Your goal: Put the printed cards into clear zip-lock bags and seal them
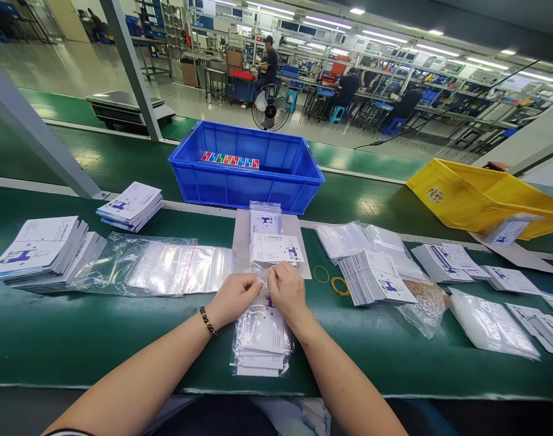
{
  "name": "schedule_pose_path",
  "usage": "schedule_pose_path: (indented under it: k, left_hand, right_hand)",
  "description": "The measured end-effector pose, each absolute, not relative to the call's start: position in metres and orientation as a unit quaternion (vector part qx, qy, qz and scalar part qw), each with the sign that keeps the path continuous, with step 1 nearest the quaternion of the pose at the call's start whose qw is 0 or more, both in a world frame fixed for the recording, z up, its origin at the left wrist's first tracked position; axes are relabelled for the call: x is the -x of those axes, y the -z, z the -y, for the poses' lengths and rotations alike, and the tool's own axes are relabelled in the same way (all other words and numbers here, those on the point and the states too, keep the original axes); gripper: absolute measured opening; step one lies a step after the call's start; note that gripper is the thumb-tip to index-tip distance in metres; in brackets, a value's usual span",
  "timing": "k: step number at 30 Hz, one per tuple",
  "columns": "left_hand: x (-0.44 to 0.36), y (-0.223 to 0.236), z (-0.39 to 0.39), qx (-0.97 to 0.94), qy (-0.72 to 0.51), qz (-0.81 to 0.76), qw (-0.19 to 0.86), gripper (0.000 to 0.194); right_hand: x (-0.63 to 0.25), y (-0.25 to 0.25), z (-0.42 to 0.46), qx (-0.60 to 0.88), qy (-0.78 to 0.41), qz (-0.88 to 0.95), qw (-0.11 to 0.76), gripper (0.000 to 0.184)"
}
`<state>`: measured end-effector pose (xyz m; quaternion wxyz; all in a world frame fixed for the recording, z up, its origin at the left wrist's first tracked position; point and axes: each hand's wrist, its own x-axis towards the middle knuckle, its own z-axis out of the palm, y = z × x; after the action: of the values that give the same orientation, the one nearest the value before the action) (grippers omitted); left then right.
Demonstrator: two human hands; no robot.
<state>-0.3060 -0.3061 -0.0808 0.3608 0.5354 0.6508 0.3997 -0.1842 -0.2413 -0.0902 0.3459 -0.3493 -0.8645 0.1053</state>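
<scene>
Pinching the far end of a clear bag [261,330], left hand [233,298] and right hand [288,292] nearly meet; the bag lies near the front edge of the green counter [122,327], people [348,89] seated beyond.

A factory floor [72,66]; workers [348,88] at long benches [458,116]; storage racks [173,30]; strip lights [328,22] overhead.

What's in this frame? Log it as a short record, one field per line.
Left hand: left hand, fingers pinching the clear bag near its top
Right hand: right hand, pinching close beside it
Bag: printed sheets show through
Ahead: blue bin with multicoloured items inside
Right: rubber bands, yellow bin
Surface: green table
Wrist: beaded bracelet, left
</scene>
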Motion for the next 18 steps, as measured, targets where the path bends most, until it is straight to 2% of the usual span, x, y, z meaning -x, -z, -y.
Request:
schedule_pose_path:
  k: [3,6,8,10,12,13,16,18]
  left_hand:
    - [0.311,0.081,0.304,-0.473,-0.432,-0.659,0.394,0.033]
    - [0.32,0.078,0.303,-0.425,-0.448,-0.662,0.424,0.035]
    - [0.325,0.074,0.304,-0.451,-0.469,-0.659,0.377,0.032]
    - [0.329,0.069,0.307,-0.532,-0.488,-0.638,0.268,0.022]
    - [0.332,0.064,0.309,-0.63,-0.462,-0.595,0.19,0.018]
    - [0.333,0.063,0.31,-0.67,-0.43,-0.577,0.182,0.017]
    - [0.336,0.059,0.311,-0.712,-0.336,-0.579,0.211,0.007]
    - [0.338,0.058,0.311,-0.698,-0.313,-0.601,0.231,0.011]
  right_hand:
    - [0.182,0.086,0.243,0.282,-0.107,0.881,0.366,0.017]
    - [0.181,0.084,0.246,0.224,-0.11,0.912,0.326,0.019]
    - [0.179,0.084,0.243,0.214,-0.137,0.921,0.296,0.019]
    - [0.175,0.082,0.239,0.203,-0.2,0.915,0.284,0.021]
    - [0.17,0.078,0.233,0.189,-0.27,0.905,0.269,0.019]
    - [0.167,0.074,0.231,0.182,-0.299,0.902,0.251,0.018]
    - [0.157,0.062,0.226,0.179,-0.369,0.894,0.183,0.017]
    - [0.151,0.058,0.222,0.177,-0.404,0.881,0.17,0.021]
